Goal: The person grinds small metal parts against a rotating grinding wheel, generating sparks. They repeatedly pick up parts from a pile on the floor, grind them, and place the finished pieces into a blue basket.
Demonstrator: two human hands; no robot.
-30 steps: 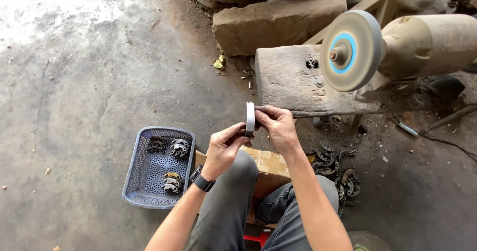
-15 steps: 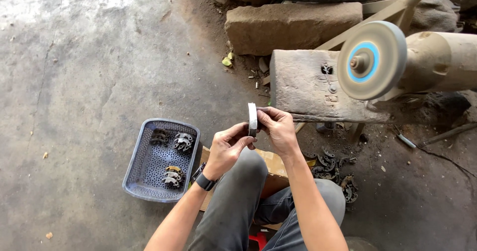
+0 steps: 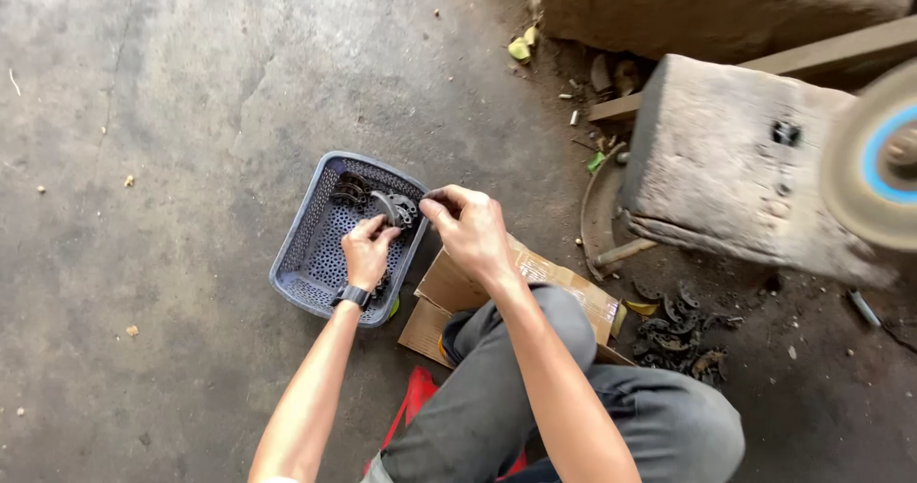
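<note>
Over the blue basket (image 3: 304, 254), your left hand (image 3: 366, 252) now pinches the curved metal piece (image 3: 385, 206), lowered from the grinding wheel (image 3: 874, 153); your right hand (image 3: 473, 230) grip looks narrow, its contents hidden.

Blue-grey perforated basket (image 3: 306, 254), grey trousers (image 3: 535, 397), brown cardboard (image 3: 564, 287), blue-centred grinding wheel (image 3: 874, 158), black wristwatch (image 3: 351, 296)

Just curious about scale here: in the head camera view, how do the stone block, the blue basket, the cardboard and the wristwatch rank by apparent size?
1. Stone block, largest.
2. Blue basket.
3. Cardboard; partly hidden by the leg, so it may rival the basket.
4. Wristwatch, smallest.
</note>
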